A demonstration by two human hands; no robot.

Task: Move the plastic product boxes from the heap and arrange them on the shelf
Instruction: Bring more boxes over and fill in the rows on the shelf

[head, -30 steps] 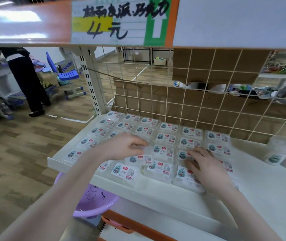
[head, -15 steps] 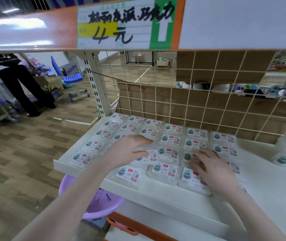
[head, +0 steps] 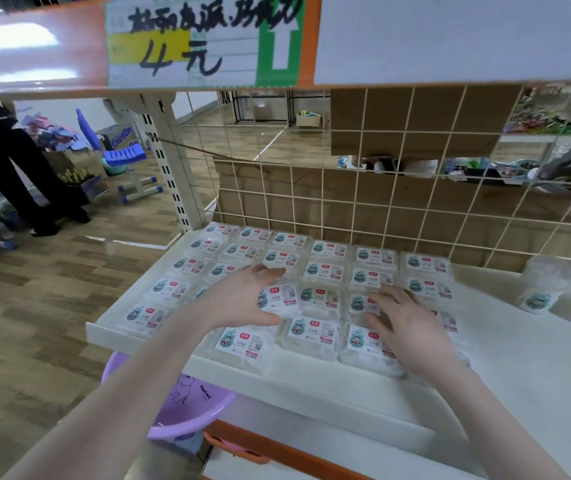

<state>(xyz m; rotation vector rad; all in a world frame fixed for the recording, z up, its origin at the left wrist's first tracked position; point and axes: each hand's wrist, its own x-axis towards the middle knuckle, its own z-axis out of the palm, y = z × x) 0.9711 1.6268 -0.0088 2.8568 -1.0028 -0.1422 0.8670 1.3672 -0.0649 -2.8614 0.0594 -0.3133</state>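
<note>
Shelf: white shelf (head: 312, 379), wire grid behind it; boxes fill its left half from the back edge to near the front edge.
Boxes: plastic product boxes (head: 325, 271) lie flat, labels up, in tight rows touching side to side, likely so every label reads from the aisle.
Left hand: your left hand (head: 242, 299) holds one box (head: 279, 299) in the second row from the front, thumb at its near edge, fingers curved over its far edge; a grip for squaring it into the row.
Right hand: your right hand (head: 405, 323) rests on the rightmost columns, fingers spread and fairly straight, pressing down; it seems to steady the neighbours.
Heap: not clearly in view; two white tubs (head: 561, 289) sit near the shelf's right side, apart from the rows.
Below: a purple basin (head: 187, 407) under the front left corner.
Progress: grid mostly built; the right half of the shelf is bare.
</note>
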